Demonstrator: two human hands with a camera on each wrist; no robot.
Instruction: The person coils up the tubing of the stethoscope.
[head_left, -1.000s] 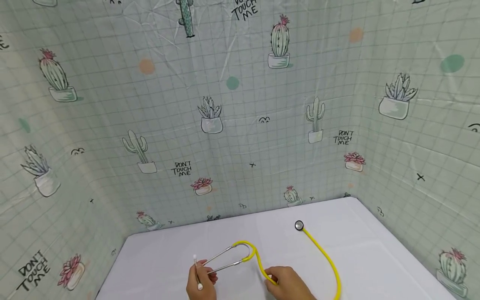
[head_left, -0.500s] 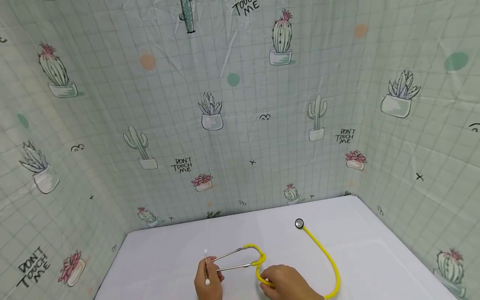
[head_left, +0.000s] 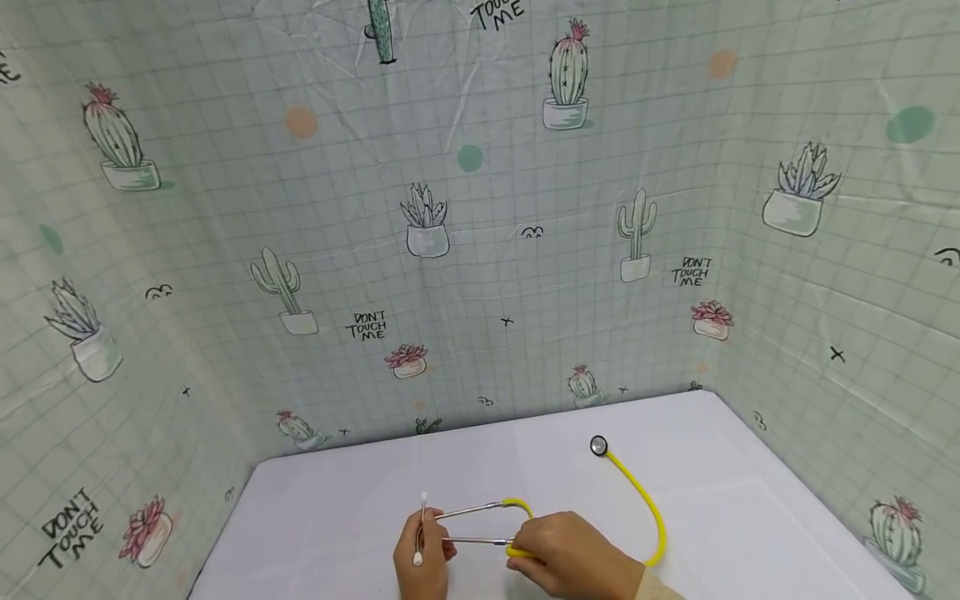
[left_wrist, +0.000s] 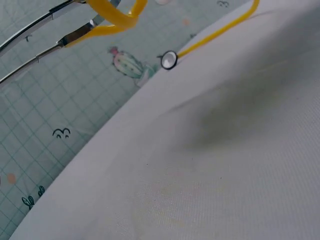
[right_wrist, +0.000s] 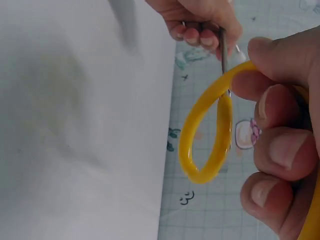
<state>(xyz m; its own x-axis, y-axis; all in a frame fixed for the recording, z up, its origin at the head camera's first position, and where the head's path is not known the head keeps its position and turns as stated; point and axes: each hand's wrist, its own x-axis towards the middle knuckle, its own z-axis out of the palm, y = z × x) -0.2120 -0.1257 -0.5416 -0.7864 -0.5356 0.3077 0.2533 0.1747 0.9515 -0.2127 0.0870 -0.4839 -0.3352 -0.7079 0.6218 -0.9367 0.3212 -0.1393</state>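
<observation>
Stethoscope [head_left: 517,502] is held above the white worktop [head_left: 337,508]: the left hand's [head_left: 429,570] grip pinches its metal ear tubes [head_left: 472,541], and the right hand's [head_left: 573,557] grip, at three o'clock from it, pinches the yellow tubing [right_wrist: 186,145]. The step seems to be gathering the tubing, and the next move probably calls for steady pinching and for collecting the chest piece [head_left: 598,446], lying at one o'clock from the right hand. Cactus-print fabric [head_left: 487,275] surrounds the worktop from nine to three o'clock.

tubing [right_wrist: 224,120] is glossy, tabletop [head_left: 360,492] perhaps matt cloth.

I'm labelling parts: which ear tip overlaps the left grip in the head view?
The lower ear tip; the upper ear tip shows against the white table.
</observation>
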